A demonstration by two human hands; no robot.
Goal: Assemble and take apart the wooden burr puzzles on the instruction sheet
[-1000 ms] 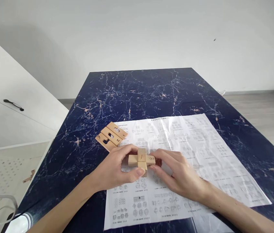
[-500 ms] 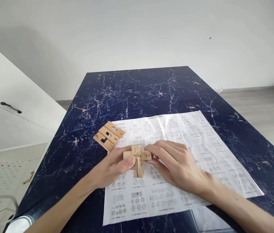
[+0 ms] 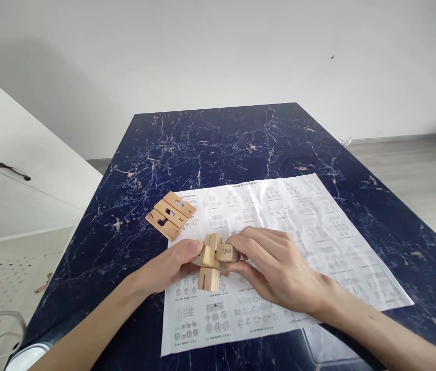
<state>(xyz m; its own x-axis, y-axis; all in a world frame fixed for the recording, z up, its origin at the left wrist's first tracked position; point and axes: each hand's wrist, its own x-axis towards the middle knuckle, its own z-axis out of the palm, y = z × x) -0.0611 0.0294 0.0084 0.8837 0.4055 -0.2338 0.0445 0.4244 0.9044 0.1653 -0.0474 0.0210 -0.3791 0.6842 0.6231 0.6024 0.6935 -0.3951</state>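
A wooden burr puzzle (image 3: 209,278) of interlocking blocks, with numbers written on some ends, is held over the printed sheet. My left hand (image 3: 167,265) grips it from the left, thumb on top of a block. From the right, my right hand (image 3: 275,270) pinches the block end marked 3, its fingers curled round that side. Just beyond my left hand, flat wooden pieces (image 3: 171,212) with cut-out slots and handwritten numbers lie side by side on the sheet's upper left corner and the table. The puzzle's underside is hidden.
A creased white sheet (image 3: 299,216) with printed diagrams lies on the dark blue marbled table (image 3: 210,139). A white cabinet (image 3: 20,139) with a black handle stands to the left. A dark-edged flat object (image 3: 330,345) lies partly under the sheet near the front edge.
Between my hands the puzzle has turned and tilted, and its blocks sit in a different arrangement. My left thumb has shifted from its front to its upper left. The view has shifted slightly.
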